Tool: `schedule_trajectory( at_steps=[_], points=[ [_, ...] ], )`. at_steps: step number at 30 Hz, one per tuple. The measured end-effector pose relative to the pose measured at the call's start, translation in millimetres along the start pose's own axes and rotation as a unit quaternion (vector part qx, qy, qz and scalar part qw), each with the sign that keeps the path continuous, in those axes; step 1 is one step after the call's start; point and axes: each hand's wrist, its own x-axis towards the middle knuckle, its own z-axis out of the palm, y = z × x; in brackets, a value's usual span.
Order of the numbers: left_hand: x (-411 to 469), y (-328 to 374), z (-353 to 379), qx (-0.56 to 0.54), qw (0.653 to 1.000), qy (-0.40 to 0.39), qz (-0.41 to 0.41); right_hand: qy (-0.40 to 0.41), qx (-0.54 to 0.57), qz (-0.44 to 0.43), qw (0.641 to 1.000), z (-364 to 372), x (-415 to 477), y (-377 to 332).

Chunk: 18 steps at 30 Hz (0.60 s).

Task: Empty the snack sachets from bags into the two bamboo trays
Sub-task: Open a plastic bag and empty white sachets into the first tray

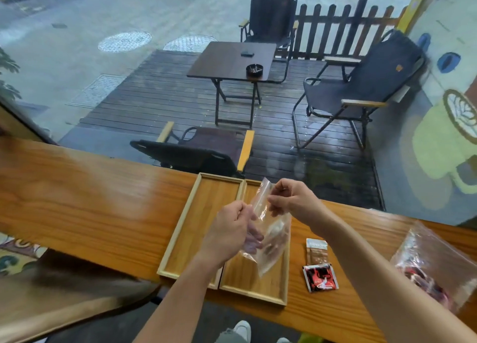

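Both hands point(229, 229) point(291, 200) pinch a clear bag point(271, 229), contents blurred.

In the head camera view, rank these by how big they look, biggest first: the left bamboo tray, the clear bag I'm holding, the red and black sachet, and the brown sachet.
1. left bamboo tray
2. clear bag, though both hands cover part of it
3 and 4. red and black sachet and brown sachet: too alike to rank.
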Motion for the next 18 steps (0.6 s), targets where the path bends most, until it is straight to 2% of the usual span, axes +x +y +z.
schedule_trajectory(
  at_steps=[2,7,12,14,18],
  points=[
    [-0.7,-0.7,-0.2,-0.022,0.999,-0.014,-0.024,0.018,-0.010,-0.004,1.000,7.0,0.5,4.3],
    [-2.8,-4.7,2.1,-0.128,0.982,-0.031,-0.137,0.131,-0.029,-0.019,0.991,20.5,-8.0,11.5],
    [-5.7,-7.1,-2.3,-0.252,0.944,-0.080,-0.195,0.059,-0.003,-0.028,0.998,30.5,-31.5,11.9],
    [-5.6,-8.1,-1.4,-0.257,0.942,-0.092,-0.194,0.047,0.004,-0.030,0.998,34.3,-39.7,13.4],
    [-4.0,-8.0,2.2,-0.246,0.947,-0.066,-0.196,0.045,0.023,-0.033,0.998,34.5,-50.9,16.8]
  ],
)
